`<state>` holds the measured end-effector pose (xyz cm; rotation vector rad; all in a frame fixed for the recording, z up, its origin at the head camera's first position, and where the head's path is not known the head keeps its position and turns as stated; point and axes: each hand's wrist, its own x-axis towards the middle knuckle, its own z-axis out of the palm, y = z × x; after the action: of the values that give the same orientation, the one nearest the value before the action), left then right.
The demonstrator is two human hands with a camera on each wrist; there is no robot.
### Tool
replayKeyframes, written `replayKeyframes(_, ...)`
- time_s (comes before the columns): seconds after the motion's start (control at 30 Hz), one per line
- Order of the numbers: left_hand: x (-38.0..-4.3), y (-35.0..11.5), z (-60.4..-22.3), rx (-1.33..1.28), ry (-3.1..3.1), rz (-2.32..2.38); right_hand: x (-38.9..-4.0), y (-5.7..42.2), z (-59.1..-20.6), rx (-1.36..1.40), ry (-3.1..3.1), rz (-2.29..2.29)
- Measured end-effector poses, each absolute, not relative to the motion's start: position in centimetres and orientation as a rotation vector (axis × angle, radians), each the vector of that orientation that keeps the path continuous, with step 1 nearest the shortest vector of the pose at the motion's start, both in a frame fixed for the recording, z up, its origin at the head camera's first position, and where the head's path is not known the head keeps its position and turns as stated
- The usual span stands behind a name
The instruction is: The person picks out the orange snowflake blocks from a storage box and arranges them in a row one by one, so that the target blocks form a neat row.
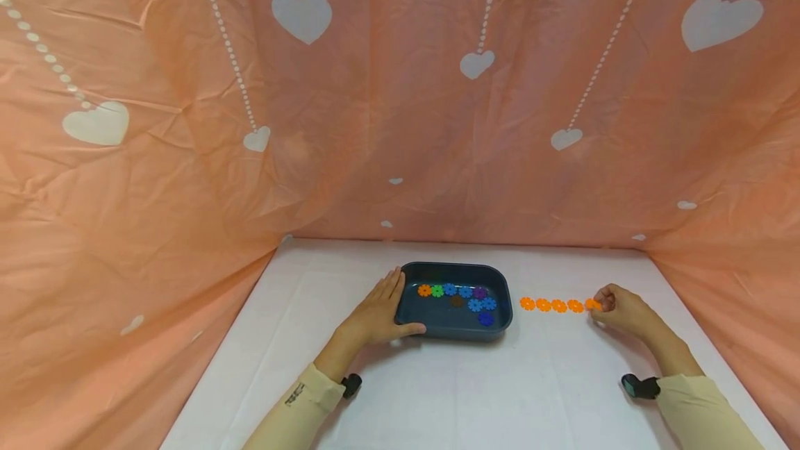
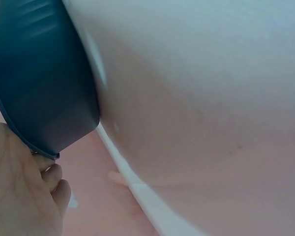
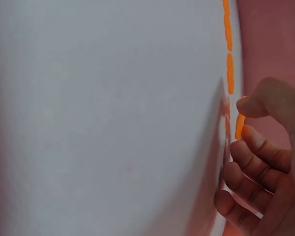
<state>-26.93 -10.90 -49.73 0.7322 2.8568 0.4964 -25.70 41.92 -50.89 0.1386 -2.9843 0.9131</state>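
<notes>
My left hand (image 1: 378,311) rests against the left side of a dark blue tray (image 1: 450,332), fingers stretched along its edge and thumb at the front wall. From the left wrist, the tray's outer wall (image 2: 44,83) shows, with fingertips right at its rim. My right hand (image 1: 625,307) pinches an orange flower-shaped plastic disc (image 3: 240,125) between thumb and index finger, just above the white table. That disc is at the right end of a row of several matching orange discs (image 1: 559,305) lying flat to the right of the tray.
Inside the tray lie several flower discs: one orange (image 1: 425,290), one green (image 1: 437,290), one brown (image 1: 457,302), the others blue and purple (image 1: 486,319). A white cloth (image 1: 500,394) covers the table. Pink curtains with white hearts (image 1: 400,123) hang behind and at both sides.
</notes>
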Motion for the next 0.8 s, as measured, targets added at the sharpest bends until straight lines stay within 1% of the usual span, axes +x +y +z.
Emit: replayKeyframes(0.8,-27.04,-10.97,-49.9,0.726,2.871,0.492,-25.91,41.82,-51.35,0.147,-3.006,0.898)
